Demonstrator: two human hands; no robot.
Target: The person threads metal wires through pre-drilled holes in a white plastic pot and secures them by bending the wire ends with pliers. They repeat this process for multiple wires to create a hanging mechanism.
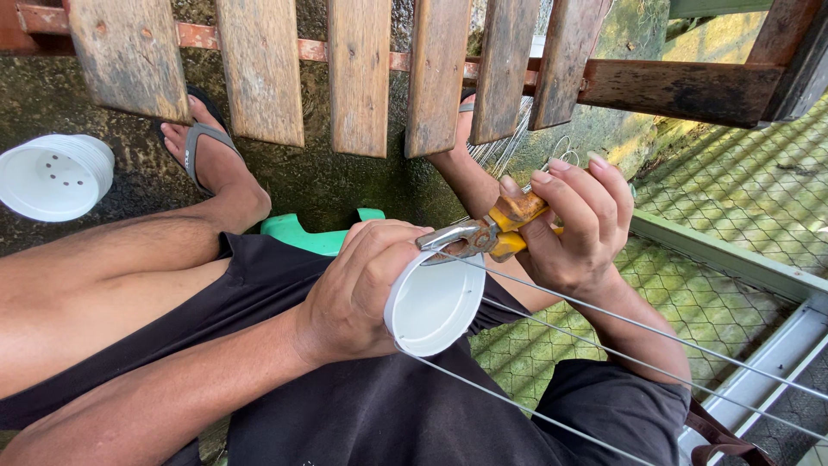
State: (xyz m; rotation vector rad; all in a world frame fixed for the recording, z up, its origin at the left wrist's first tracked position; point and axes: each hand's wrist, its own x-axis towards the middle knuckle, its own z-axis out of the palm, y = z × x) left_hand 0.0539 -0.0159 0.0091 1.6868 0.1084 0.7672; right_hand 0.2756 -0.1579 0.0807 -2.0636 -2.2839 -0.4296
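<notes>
White plastic cup [434, 306], head view: held at lap height, left hand [358, 293] wrapped around its wall. Likely light, thin, easily crushed; best gripped at the rim. Right hand [573, 226] closed on yellow-handled pliers [483, 237] biting the rim. Wires [621, 345] trail right. Spare cup stack [53, 175] on ground.

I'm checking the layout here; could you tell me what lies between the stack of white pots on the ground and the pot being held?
In the head view, the sandalled foot, bare leg and left hand lie between the stack and held pot.

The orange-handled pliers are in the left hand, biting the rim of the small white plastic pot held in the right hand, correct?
Hands are swapped. In the head view the right hand grips the orange-handled pliers, and the left hand holds the small white plastic pot.
</notes>
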